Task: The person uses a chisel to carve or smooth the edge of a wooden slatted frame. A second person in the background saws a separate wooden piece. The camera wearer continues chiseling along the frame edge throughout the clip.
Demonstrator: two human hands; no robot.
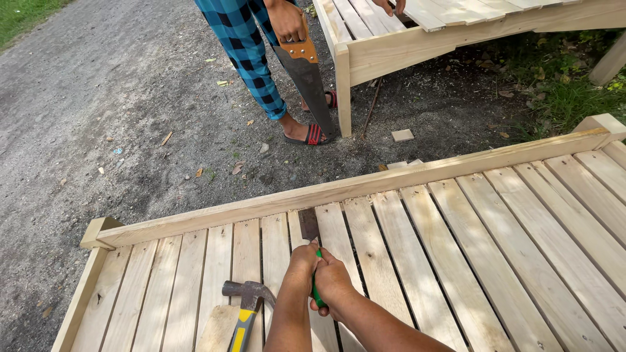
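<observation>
On the slatted wooden frame, almost all the pale, smooth slats already lie side by side inside the rail. One gap near the middle is still dark and unfilled. Both hands meet just below that gap: the left hand and the right hand are wrapped tight around a thin green tool, maybe a pencil. A claw hammer with a yellow handle rests on the slats just beside them. Farther off, another person holds a rusty handsaw.

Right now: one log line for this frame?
left hand + right hand: both grip green tool | on slatted wooden frame | hammer beside | other person: handsaw
</observation>
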